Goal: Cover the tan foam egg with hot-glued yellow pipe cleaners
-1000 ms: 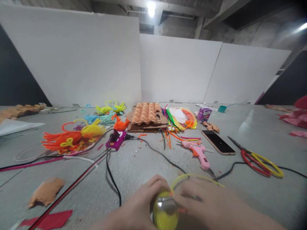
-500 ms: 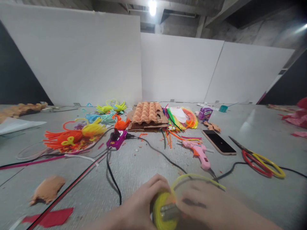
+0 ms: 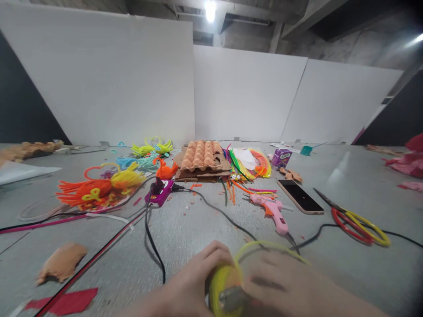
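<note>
Low in the head view, my left hand (image 3: 205,275) is wrapped round a rounded bundle wound with yellow fuzzy cord (image 3: 216,288), which looks like pipe cleaner. A loose yellow strand (image 3: 261,243) arcs from its top to the right over my right hand (image 3: 284,281). That hand is blurred, its fingers curled in against the bundle's right side. Between the hands a dull grey, metal-looking piece (image 3: 231,298) shows at the bundle's face; its kind I cannot make out. Beyond the right hand lies a pink glue gun (image 3: 273,212).
A phone (image 3: 300,197) and red-and-yellow scissors (image 3: 355,222) lie to the right. An egg tray (image 3: 203,156) sits on cardboard at the back. Orange and yellow pipe-cleaner figures (image 3: 95,189) are left. Black cables run from a purple power strip (image 3: 160,193). Carton scrap (image 3: 62,263) lies nearby.
The grey piece at the bundle's face has tilted slightly, and the yellow strand's loose end has dropped a little. Both hands stay in nearly the same place; the view has shifted slightly.
</note>
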### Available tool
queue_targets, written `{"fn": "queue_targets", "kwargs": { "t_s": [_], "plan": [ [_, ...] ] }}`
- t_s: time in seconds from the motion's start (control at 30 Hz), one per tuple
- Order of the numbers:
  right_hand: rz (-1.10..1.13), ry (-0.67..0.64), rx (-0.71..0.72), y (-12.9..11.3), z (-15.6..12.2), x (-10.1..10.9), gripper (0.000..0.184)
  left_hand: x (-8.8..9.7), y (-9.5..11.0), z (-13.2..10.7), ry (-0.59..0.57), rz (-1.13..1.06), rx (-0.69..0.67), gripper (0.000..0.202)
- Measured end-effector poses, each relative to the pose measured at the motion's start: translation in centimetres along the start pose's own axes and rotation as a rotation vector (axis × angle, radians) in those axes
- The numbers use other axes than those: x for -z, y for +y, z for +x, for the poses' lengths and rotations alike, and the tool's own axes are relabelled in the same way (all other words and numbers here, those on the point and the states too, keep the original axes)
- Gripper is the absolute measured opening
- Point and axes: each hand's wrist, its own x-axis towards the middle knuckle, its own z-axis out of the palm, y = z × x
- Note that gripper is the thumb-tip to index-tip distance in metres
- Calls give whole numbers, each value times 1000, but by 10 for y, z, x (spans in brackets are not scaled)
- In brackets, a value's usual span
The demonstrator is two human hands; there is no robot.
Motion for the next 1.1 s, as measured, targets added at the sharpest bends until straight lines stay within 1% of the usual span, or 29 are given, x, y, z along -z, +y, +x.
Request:
{"fn": "queue_targets", "kwargs": {
  "t_s": [0.07,0.1,0.17,0.23,0.33,0.43,0.5,0.63,0.73,0.9,1.1],
  "plan": [
    [21,27,-46,0,0,1,24,0,0,0,5,-3,-2,64],
    [29,11,-74,-1,1,2,24,0,0,0,7,-4,-2,64],
    [45,-63,-120,-2,4,5,26,0,1,0,7,-4,8,63],
    [67,-120,-130,-3,7,9,29,0,1,1,0,0,16,62],
    [108,-164,-157,-3,13,15,30,1,1,0,-6,2,9,61],
    [147,-203,-248,-3,16,16,37,1,1,0,-14,0,16,59],
    [161,-229,-290,-3,15,16,39,1,1,0,-21,2,30,59],
    [172,-283,-287,-1,11,14,37,0,1,0,-25,-1,37,60],
    [198,-249,-299,0,11,16,38,0,0,-1,-15,-3,38,61],
    [239,-204,-307,0,13,19,28,0,1,0,-14,4,42,62],
    [252,-159,-302,7,7,15,27,1,3,0,-16,-14,73,60]
  ]
}}
